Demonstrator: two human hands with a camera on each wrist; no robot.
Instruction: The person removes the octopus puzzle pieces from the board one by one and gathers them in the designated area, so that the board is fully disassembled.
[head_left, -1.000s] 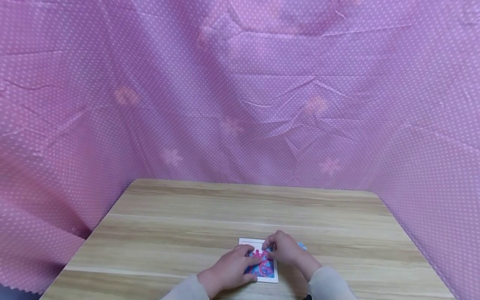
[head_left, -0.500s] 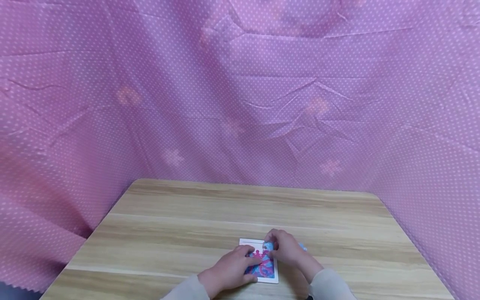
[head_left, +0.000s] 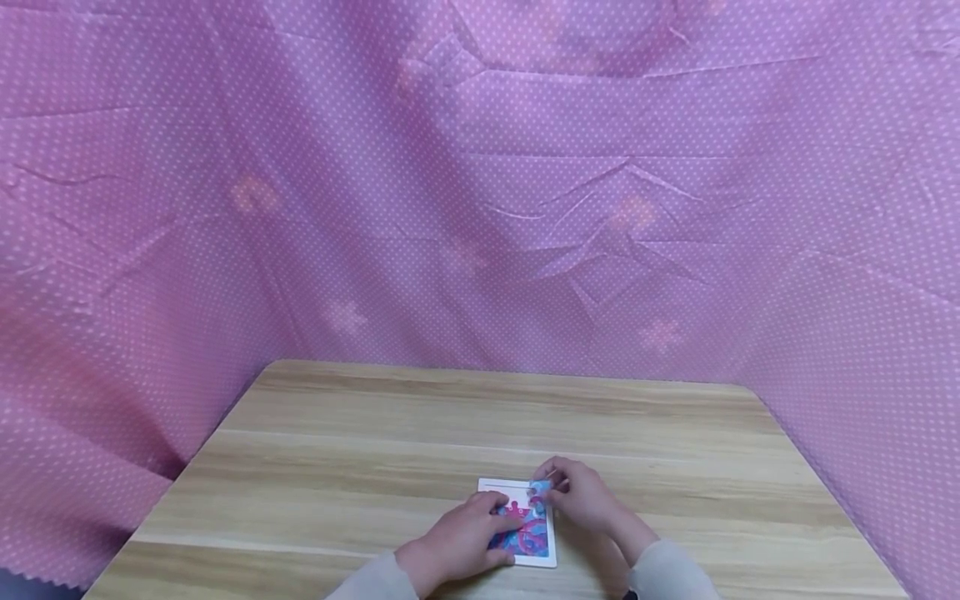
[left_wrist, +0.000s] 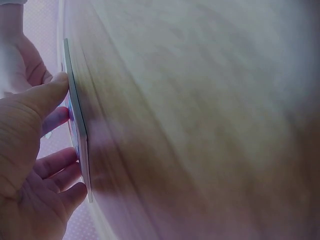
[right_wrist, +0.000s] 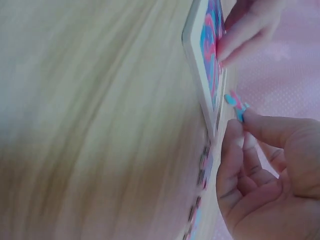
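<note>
From the head camera, the left hand (head_left: 465,533) lies with fingers flat on the small white-framed square puzzle board with pink and blue pattern (head_left: 525,527), hiding its near-left part, while the right hand (head_left: 581,500) pinches a small blue and pink jigsaw piece (head_left: 540,490) over the board's far right corner; the light wooden table (head_left: 375,450) has wide bare room beyond, ending at the pink dotted cloth (head_left: 480,208). The left wrist view shows the board edge-on and blurred, thumb against its rim. The right wrist view shows thumb and forefinger holding the piece (right_wrist: 236,106) just beside the board, loose pieces (right_wrist: 200,200) cut off below; no writing is legible.
</note>
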